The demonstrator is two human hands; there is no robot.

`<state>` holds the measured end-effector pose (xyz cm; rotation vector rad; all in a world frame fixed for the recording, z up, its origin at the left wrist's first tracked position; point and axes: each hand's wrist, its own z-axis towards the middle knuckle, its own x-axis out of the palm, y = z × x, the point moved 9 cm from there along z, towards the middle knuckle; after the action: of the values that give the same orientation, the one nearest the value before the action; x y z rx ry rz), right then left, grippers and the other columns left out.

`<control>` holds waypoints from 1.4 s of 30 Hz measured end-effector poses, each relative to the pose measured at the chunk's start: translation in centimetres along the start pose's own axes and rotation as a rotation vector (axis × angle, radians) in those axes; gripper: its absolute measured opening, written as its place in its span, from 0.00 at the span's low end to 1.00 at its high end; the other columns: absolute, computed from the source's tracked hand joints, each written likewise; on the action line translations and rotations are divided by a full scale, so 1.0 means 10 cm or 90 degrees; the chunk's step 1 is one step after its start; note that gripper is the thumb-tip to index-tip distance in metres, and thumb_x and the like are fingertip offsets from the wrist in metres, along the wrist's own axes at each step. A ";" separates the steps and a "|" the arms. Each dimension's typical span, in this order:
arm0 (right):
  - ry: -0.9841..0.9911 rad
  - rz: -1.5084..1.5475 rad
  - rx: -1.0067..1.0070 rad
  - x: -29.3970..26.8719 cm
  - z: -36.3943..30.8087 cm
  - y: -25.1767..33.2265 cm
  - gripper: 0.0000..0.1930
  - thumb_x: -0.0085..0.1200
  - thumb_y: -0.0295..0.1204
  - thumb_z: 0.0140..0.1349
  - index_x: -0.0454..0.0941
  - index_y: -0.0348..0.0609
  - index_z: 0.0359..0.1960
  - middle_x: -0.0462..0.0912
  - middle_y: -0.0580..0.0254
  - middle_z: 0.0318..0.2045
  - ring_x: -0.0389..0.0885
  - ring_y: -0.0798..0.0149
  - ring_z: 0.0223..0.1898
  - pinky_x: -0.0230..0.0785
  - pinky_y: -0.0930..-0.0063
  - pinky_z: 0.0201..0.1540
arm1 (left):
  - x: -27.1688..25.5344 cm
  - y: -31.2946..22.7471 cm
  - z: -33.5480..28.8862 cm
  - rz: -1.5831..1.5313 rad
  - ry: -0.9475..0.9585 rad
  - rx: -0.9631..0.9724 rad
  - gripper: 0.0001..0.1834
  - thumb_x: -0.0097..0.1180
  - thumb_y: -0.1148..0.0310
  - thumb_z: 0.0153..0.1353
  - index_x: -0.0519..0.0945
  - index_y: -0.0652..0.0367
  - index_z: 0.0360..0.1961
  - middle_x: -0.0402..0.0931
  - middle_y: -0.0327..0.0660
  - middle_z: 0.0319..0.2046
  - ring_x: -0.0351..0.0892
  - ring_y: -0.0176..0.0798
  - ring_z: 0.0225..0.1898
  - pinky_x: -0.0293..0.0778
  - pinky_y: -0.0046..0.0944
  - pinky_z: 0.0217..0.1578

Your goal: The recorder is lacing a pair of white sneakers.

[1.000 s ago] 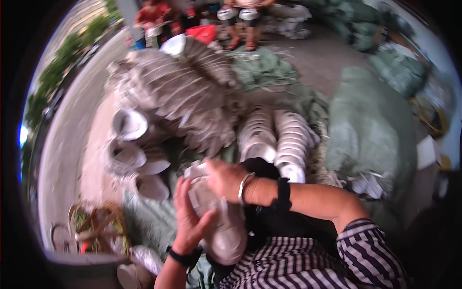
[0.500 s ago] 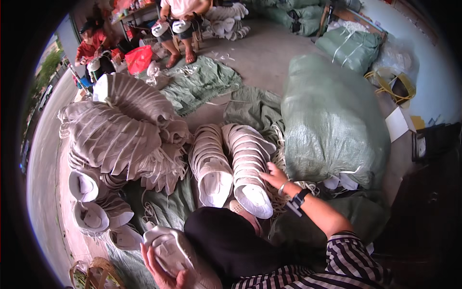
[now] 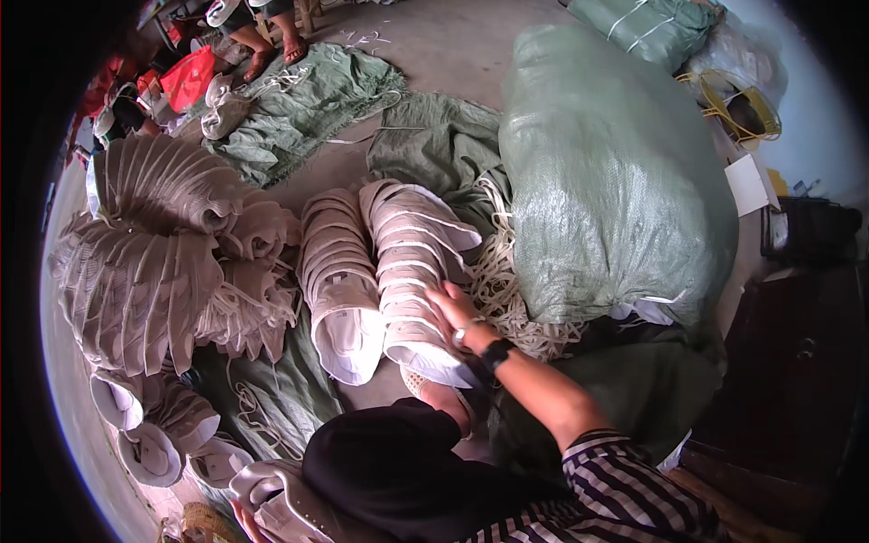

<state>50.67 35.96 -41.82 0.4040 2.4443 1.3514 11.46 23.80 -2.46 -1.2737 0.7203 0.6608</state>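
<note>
Two long rows of nested white shoe uppers lie side by side before me, a left row [image 3: 337, 262] and a right row [image 3: 412, 258]. My right hand [image 3: 453, 312] rests against the right side of the right row, fingers stretched out and not closed around anything. Low at the left, my left hand [image 3: 243, 522] holds a light shoe upper [image 3: 276, 493] beside my dark-clad knee. Only part of that hand shows; the rest is cut off or hidden. My shod foot [image 3: 444, 403] is just below the right row.
A big heap of nested shoe uppers [image 3: 145, 290] stands at left, with smaller stacks [image 3: 149, 452] below it. A bulging green woven sack [image 3: 615, 190] is at right, beside tangled white laces [image 3: 516, 308]. Green sacking [image 3: 299, 109] lies farther off, near a seated person's legs [image 3: 272, 41].
The view has tilted downward and turned right, so the scene sits higher and farther left. My right hand now lies on the row's side. The held shoe upper sits lower in view.
</note>
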 end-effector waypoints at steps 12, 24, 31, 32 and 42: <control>0.155 -0.838 -0.024 -1.30 -1.06 -1.02 0.14 0.49 0.33 0.53 0.78 0.44 0.40 0.81 0.49 0.36 0.79 0.46 0.40 0.70 0.54 0.44 | -0.04 0.11 -0.23 -0.026 -0.018 -0.011 0.54 0.53 0.36 0.49 0.49 0.64 0.66 0.44 0.54 0.66 0.42 0.54 0.68 0.41 0.52 0.64; 0.367 -0.391 -0.066 -1.73 -2.35 1.08 0.12 0.61 0.36 0.52 0.80 0.39 0.31 0.80 0.66 0.22 0.75 0.75 0.21 0.67 0.78 0.25 | -0.10 0.29 -0.45 -0.073 -0.029 0.068 0.54 0.56 0.36 0.48 0.50 0.63 0.66 0.43 0.55 0.66 0.42 0.54 0.68 0.41 0.50 0.65; -0.100 -0.912 -0.502 -2.04 -2.98 2.26 0.07 0.54 0.23 0.51 0.81 0.40 0.33 0.81 0.61 0.23 0.76 0.72 0.19 0.68 0.79 0.20 | -0.24 0.30 -0.56 -0.100 -0.084 0.146 0.51 0.63 0.46 0.47 0.54 0.65 0.64 0.45 0.57 0.66 0.44 0.56 0.67 0.44 0.48 0.64; -0.063 -0.680 -0.452 -2.08 -3.02 2.29 0.08 0.52 0.21 0.51 0.80 0.40 0.33 0.81 0.61 0.23 0.76 0.72 0.18 0.68 0.79 0.18 | -0.24 0.32 -0.57 -0.046 -0.064 0.145 0.50 0.64 0.49 0.47 0.54 0.64 0.64 0.44 0.57 0.66 0.44 0.57 0.67 0.45 0.49 0.64; -0.124 -0.278 -0.415 -2.18 -3.51 2.93 0.11 0.46 0.19 0.54 0.78 0.37 0.37 0.80 0.62 0.21 0.72 0.77 0.16 0.65 0.83 0.18 | -0.12 0.37 -0.52 -0.082 -0.039 0.131 0.53 0.59 0.37 0.47 0.54 0.63 0.64 0.46 0.55 0.65 0.46 0.55 0.66 0.47 0.48 0.64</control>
<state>58.92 15.69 3.83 -0.1461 1.6687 1.6882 7.30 19.25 -4.45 -1.0966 0.6327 0.5054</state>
